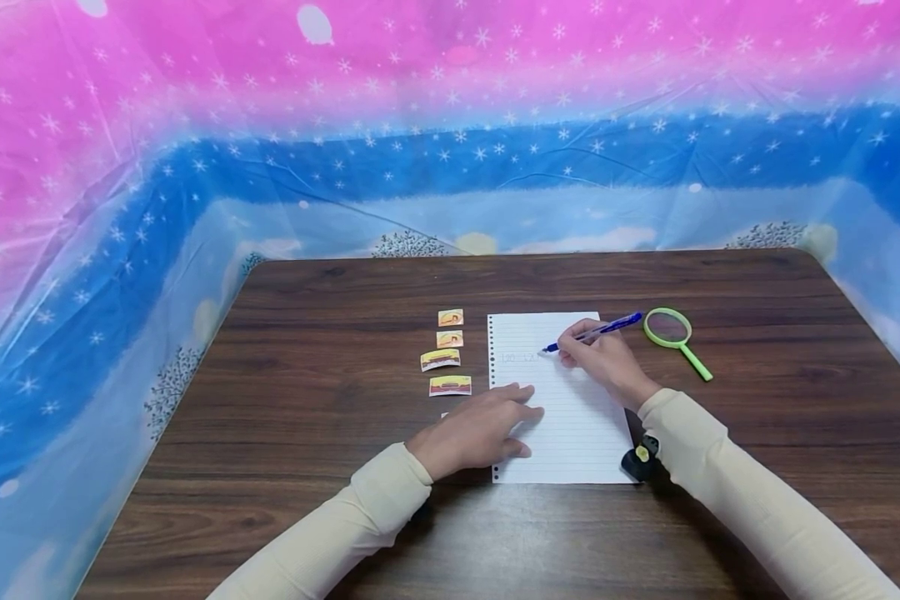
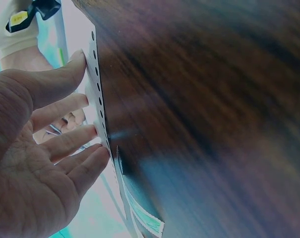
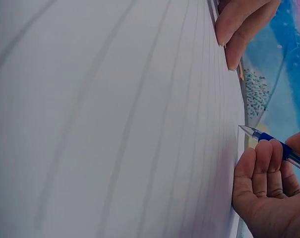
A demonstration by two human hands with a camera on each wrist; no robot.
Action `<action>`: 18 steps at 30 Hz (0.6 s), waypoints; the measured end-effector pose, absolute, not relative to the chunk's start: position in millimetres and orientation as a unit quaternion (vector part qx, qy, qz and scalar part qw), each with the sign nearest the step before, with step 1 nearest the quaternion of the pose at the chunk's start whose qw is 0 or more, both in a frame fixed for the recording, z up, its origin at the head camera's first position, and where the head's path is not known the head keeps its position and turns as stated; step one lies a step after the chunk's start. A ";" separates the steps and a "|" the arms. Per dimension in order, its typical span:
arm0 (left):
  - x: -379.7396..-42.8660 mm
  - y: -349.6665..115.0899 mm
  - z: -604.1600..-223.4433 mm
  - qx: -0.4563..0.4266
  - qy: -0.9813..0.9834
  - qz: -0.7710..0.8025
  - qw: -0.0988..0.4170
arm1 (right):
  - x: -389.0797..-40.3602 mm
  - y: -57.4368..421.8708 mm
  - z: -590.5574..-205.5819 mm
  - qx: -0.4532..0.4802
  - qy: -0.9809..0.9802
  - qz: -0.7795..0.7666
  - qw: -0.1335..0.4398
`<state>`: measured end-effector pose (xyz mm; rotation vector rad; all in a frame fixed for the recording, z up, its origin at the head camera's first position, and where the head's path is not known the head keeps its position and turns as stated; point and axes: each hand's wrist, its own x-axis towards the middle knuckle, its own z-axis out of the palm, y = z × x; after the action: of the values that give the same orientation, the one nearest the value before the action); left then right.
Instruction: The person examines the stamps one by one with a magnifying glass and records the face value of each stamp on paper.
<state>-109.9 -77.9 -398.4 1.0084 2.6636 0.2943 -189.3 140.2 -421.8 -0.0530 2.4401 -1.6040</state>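
A lined sheet of paper (image 1: 562, 442) with punched holes down its left edge lies on the table. My right hand (image 1: 600, 354) pinches a blue pen (image 1: 622, 322) whose tip meets the sheet at the end of some faint writing. In the right wrist view the pen (image 3: 271, 139) sits between thumb and fingers, its tip at the paper. My left hand (image 1: 476, 425) rests with spread fingers on the sheet's left edge, as the left wrist view also shows, with the fingertips (image 2: 97, 156) touching the paper beside the holes.
Left of the paper, several small printed cards lie in a column, among them an orange card (image 1: 451, 317) and a yellow-and-red card (image 1: 450, 386); one is partly hidden by the left hand. A green magnifying glass (image 1: 696, 363) lies to the right on the brown table (image 1: 307, 358).
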 end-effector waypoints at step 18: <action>-110.2 -77.8 -397.9 0.346 0.921 0.105 0.146 | -188.6 143.1 -422.7 -0.034 0.833 -0.540 0.116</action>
<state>-110.2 -77.8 -397.9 0.9976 2.6505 0.3036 -188.6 143.1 -422.7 -0.0999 2.4402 -1.5807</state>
